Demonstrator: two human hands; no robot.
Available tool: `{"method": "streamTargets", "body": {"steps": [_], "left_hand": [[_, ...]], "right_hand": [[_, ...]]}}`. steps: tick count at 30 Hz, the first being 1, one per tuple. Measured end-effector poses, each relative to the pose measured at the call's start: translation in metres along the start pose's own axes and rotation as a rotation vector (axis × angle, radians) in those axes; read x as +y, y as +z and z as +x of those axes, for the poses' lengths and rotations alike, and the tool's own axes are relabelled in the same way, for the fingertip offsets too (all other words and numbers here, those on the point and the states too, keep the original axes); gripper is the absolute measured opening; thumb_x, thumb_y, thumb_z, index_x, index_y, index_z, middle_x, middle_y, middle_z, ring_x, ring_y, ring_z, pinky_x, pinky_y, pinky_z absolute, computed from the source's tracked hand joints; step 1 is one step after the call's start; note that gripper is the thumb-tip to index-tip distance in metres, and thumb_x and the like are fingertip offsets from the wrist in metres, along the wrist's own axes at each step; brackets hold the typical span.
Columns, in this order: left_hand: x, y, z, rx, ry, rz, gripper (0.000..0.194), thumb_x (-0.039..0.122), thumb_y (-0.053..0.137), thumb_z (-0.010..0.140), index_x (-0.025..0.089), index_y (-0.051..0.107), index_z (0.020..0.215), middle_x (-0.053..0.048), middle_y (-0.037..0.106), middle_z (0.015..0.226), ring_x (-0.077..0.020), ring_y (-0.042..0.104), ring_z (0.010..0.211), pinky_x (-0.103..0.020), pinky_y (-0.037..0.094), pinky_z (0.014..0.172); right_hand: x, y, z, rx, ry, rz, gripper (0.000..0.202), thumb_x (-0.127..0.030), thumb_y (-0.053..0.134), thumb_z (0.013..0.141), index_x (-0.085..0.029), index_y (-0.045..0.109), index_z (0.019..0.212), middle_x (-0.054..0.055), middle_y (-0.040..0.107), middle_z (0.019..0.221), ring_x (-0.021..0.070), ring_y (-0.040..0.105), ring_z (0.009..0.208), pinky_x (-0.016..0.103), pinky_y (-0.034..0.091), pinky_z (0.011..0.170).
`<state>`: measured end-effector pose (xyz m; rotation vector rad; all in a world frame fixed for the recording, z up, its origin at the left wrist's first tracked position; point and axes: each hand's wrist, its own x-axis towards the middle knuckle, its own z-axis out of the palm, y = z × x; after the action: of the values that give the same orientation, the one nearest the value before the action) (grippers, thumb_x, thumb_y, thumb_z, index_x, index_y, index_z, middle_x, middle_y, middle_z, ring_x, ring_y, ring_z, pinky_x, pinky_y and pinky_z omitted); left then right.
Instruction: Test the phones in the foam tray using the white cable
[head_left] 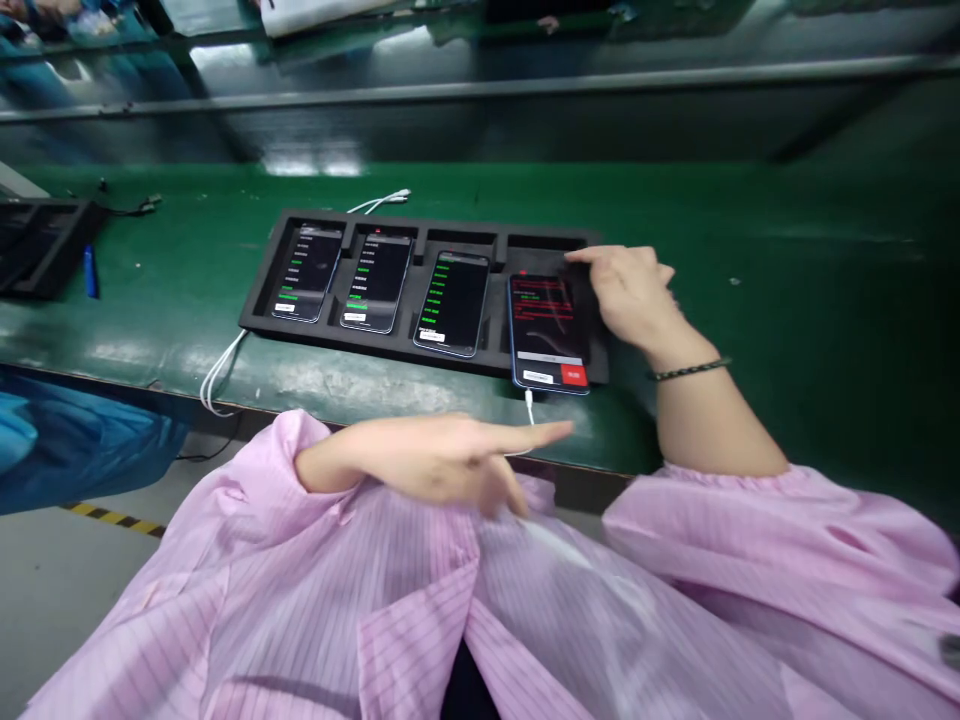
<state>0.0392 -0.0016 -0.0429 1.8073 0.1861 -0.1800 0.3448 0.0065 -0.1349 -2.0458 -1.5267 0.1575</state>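
A black foam tray (375, 345) holds several phones with lit screens. The rightmost phone (551, 325) shows red text and sits tilted over the tray's near edge, a white cable plug (529, 403) at its bottom end. My right hand (634, 295) is at the tray's far right corner, index finger stretched over the rim above that phone and the other fingers partly hidden; it holds nothing visible. My left hand (442, 460) hovers below the phone near the table's front edge, index finger extended and thumb apart. The white cable passes behind it; whether they touch I cannot tell.
Left of the tray, three phones (307, 270) show green and white text. White cables (219, 375) lie by the tray's left end. A second black tray (45, 245) and a blue pen-like object (91, 271) are at far left. A metal rail (480, 90) runs behind.
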Motion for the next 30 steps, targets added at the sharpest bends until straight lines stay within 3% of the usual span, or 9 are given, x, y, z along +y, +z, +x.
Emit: {"method": "streamTargets", "body": {"steps": [2,5,10,15,19,24,27,30], "left_hand": [[-0.02,0.002,0.022,0.129,-0.208,-0.122,0.052,0.057,0.044,0.1,0.014,0.067,0.118,-0.003,0.074,0.077,-0.0119,0.066,0.059,-0.023,0.049,0.057],[-0.038,0.016,0.05,0.351,-0.352,-0.147,0.048,0.056,0.052,0.096,0.012,0.066,0.083,-0.001,0.067,0.064,-0.009,0.06,0.046,-0.019,0.042,0.048],[-0.042,0.028,0.076,0.367,-0.404,-0.42,0.032,0.027,0.055,0.098,0.012,0.06,0.07,0.005,0.059,0.052,-0.003,0.045,0.033,-0.016,0.033,0.042],[-0.033,0.03,0.08,0.428,-0.435,-0.887,0.034,0.021,0.043,0.103,0.011,0.056,0.074,0.009,0.043,0.047,-0.0005,0.024,0.032,-0.014,0.015,0.037],[-0.03,0.031,0.078,0.375,-0.473,-1.128,0.03,0.013,0.039,0.102,0.015,0.046,0.072,0.011,0.033,0.052,-0.0006,0.012,0.036,-0.015,0.008,0.037],[-0.041,0.026,0.081,0.297,-0.444,-1.228,0.027,-0.002,0.038,0.091,0.017,0.041,0.072,0.011,0.03,0.055,-0.0015,0.01,0.039,-0.015,0.009,0.038],[-0.049,0.021,0.079,0.197,-0.427,-1.199,0.024,0.009,0.04,0.098,0.017,0.043,0.076,0.012,0.031,0.055,-0.0018,0.009,0.038,-0.016,0.011,0.038],[-0.048,0.019,0.063,0.126,-0.376,-0.894,0.019,0.024,0.041,0.104,0.012,0.055,0.103,0.006,0.053,0.062,-0.0032,0.025,0.038,-0.017,0.024,0.041]], "right_hand": [[0.0,0.004,0.012,-0.031,0.004,-0.018,0.098,-0.086,0.003,0.086,-0.021,0.074,0.098,0.018,0.07,0.113,0.0392,0.053,0.112,0.061,0.033,0.093],[-0.003,0.009,0.019,-0.06,-0.003,-0.038,0.088,-0.078,0.007,0.093,-0.02,0.073,0.08,0.017,0.07,0.101,0.0384,0.051,0.108,0.061,0.032,0.093],[-0.002,0.014,0.012,-0.037,-0.016,-0.055,0.078,-0.064,0.011,0.101,-0.021,0.072,0.078,0.014,0.066,0.09,0.0365,0.051,0.109,0.058,0.032,0.093],[0.003,0.02,0.007,0.017,-0.043,-0.036,0.076,-0.064,0.015,0.102,-0.022,0.075,0.082,0.013,0.07,0.096,0.0351,0.05,0.11,0.056,0.032,0.093],[0.004,0.022,0.006,0.039,-0.035,-0.008,0.079,-0.066,0.011,0.101,-0.023,0.075,0.082,0.013,0.07,0.096,0.0346,0.049,0.111,0.055,0.032,0.093],[0.007,0.023,0.006,0.023,-0.031,0.046,0.075,-0.065,0.013,0.1,-0.024,0.073,0.082,0.014,0.069,0.096,0.0364,0.05,0.114,0.058,0.031,0.095],[0.006,0.023,0.005,0.032,-0.024,0.041,0.073,-0.063,0.014,0.101,-0.024,0.072,0.08,0.014,0.069,0.097,0.0373,0.05,0.115,0.059,0.031,0.095],[0.003,0.021,0.0,0.095,-0.018,0.037,0.075,-0.062,0.011,0.101,-0.023,0.074,0.087,0.014,0.07,0.101,0.0374,0.052,0.114,0.06,0.032,0.094]]}}
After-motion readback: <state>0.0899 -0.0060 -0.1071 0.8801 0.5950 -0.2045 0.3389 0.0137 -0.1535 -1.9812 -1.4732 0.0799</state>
